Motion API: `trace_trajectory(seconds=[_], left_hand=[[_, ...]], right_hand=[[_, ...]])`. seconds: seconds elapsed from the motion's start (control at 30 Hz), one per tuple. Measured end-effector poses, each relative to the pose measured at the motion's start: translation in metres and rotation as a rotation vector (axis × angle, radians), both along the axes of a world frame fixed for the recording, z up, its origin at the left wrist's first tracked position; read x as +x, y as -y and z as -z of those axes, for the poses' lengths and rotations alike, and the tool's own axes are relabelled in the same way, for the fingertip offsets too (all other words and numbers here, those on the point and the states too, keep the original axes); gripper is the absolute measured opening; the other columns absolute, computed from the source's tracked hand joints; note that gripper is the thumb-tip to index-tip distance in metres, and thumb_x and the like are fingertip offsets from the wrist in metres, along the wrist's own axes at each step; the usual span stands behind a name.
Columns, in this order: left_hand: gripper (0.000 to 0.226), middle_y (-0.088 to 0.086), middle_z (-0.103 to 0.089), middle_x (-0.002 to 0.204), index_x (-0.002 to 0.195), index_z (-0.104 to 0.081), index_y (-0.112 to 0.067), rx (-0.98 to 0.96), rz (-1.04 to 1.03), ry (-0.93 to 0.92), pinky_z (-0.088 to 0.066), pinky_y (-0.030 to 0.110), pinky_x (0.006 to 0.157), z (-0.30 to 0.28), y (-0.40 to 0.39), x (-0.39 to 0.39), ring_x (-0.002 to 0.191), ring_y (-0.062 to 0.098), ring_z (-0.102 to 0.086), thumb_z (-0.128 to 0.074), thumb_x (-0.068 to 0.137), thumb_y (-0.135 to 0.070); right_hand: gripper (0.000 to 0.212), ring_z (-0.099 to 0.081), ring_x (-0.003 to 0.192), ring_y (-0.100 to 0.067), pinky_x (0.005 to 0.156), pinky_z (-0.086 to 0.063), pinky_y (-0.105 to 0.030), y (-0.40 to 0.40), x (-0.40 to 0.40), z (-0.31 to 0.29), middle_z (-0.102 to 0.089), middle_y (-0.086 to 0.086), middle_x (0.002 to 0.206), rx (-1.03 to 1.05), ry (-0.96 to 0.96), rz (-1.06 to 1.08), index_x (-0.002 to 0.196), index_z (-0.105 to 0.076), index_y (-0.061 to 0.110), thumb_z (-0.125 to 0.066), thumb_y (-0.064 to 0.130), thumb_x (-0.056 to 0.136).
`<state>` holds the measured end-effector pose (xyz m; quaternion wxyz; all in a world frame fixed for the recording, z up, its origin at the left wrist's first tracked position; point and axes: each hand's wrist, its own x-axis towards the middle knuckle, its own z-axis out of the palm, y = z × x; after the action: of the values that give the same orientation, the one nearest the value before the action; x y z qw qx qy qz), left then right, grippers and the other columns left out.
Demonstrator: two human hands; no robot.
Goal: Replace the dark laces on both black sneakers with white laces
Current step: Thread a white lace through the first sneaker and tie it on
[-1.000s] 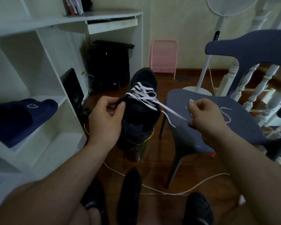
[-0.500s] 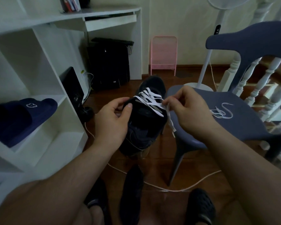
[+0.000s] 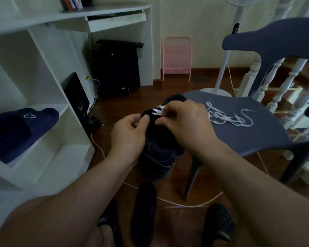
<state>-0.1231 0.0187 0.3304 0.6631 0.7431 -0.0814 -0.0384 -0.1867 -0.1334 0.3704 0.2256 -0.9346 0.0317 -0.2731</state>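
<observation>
Head view: a black sneaker (image 3: 161, 148) is held up in the air between both hands, just left of a blue chair (image 3: 257, 132), toe pointing away. The left hand (image 3: 130, 138) grips the sneaker's left side near the tongue, fingers curled, thumb pressed on the top edge. The right hand (image 3: 184, 125) is curled over the top of the sneaker, its thumb and fingers pinching the white lace (image 3: 158, 111) threaded there; only a short stretch of that lace shows between the hands. A loose white lace (image 3: 228, 118) lies tangled on the chair seat, apart from the hands. A second black sneaker (image 3: 144, 213) stands on the wooden floor (image 3: 177, 90) below, between the person's feet. A navy slipper (image 3: 21, 129) rests on a white shelf (image 3: 43, 157) to the left
</observation>
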Motion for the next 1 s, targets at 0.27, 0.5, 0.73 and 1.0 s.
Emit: trace_trajectory(seconds=[0.27, 0.5, 0.73, 1.0], left_hand=[[0.02, 0.008, -0.081, 0.089, 0.103, -0.078, -0.012, -0.153, 0.029, -0.31, -0.059, 0.03, 0.066, -0.007, 0.007, -0.007, 0.085, 0.025, -0.078, -0.061, 0.106, -0.022], [0.018, 0.007, -0.08, 0.099, 0.113, -0.074, -0.011, -0.29, 0.21, -0.61, -0.057, 0.04, 0.096, -0.008, 0.006, -0.008, 0.097, 0.023, -0.075, -0.057, 0.105, -0.014], [0.026, 0.011, -0.078, 0.114, 0.125, -0.073, -0.006, -0.344, 0.38, -0.543, -0.059, 0.031, 0.094, -0.011, 0.002, -0.004, 0.097, 0.016, -0.072, -0.055, 0.106, -0.009], [0.026, 0.004, -0.081, 0.094, 0.119, -0.07, -0.02, -0.074, 0.273, -0.143, -0.061, 0.024, 0.07, -0.015, -0.001, -0.018, 0.088, 0.015, -0.079, -0.074, 0.096, -0.008]], right_hand=[[0.014, -0.068, 0.099, -0.02, 0.091, -0.052, -0.034, 0.002, 0.0, 0.001, -0.077, 0.005, 0.104, -0.015, -0.108, -0.006, 0.108, -0.078, 0.024, -0.067, 0.022, 0.099], [0.009, -0.067, 0.097, -0.021, 0.087, -0.056, -0.042, 0.005, 0.002, 0.002, -0.075, 0.01, 0.1, -0.036, -0.16, -0.009, 0.103, -0.075, 0.037, -0.069, 0.036, 0.096], [0.006, -0.064, 0.099, -0.019, 0.09, -0.054, -0.051, 0.011, 0.003, 0.004, -0.068, 0.016, 0.093, 0.04, -0.169, -0.017, 0.088, -0.065, 0.047, -0.068, 0.044, 0.093], [0.008, -0.064, 0.09, -0.014, 0.088, -0.054, -0.051, 0.014, -0.001, 0.009, -0.067, 0.017, 0.085, 0.074, -0.191, -0.006, 0.087, -0.064, 0.044, -0.066, 0.044, 0.094]])
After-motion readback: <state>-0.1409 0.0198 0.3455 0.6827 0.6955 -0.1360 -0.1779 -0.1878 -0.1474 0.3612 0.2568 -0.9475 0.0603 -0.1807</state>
